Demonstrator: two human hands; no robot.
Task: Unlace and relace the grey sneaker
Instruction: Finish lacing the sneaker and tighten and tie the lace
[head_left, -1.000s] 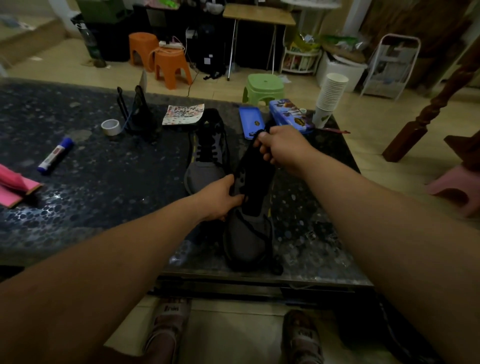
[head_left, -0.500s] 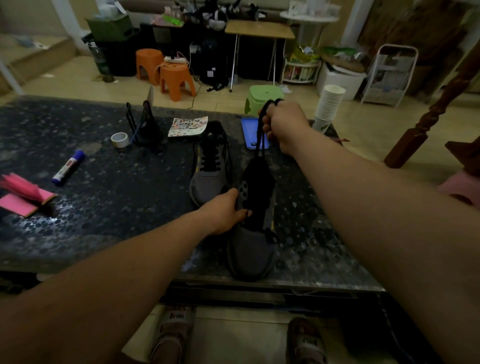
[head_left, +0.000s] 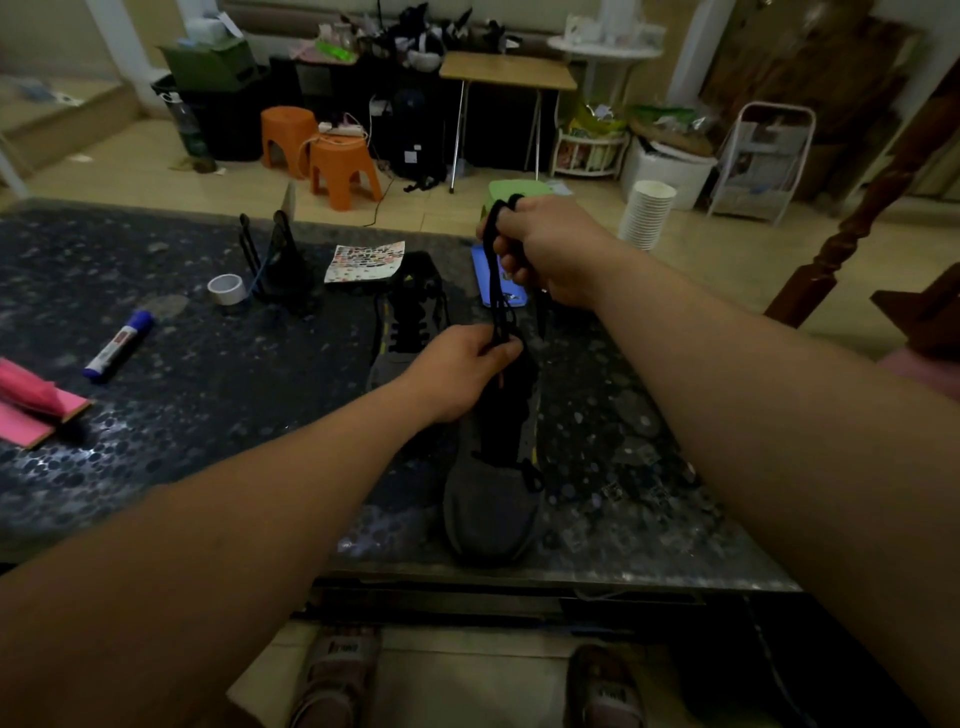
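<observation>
A grey sneaker (head_left: 488, 499) lies on the dark speckled table (head_left: 218, 395), toe toward me at the near edge. Its black lace (head_left: 498, 291) runs upward from the shoe. My right hand (head_left: 550, 249) is raised above the shoe's far end, fingers closed around the top of the lace. My left hand (head_left: 462, 364) pinches the same lace lower down, just above the shoe's tongue. A second grey sneaker (head_left: 410, 322), laced, lies to the left behind my left hand.
On the table: a tape roll (head_left: 226, 288), a black stand (head_left: 280, 260), a patterned card (head_left: 366, 260), a blue marker (head_left: 119, 345), pink paper (head_left: 31, 405), a blue case (head_left: 488, 280), a stack of paper cups (head_left: 647, 215). Stools stand on the floor beyond.
My right hand has risen and pulled the lace up and away from the shoe. My left hand left the shoe's side and now pinches the lace.
</observation>
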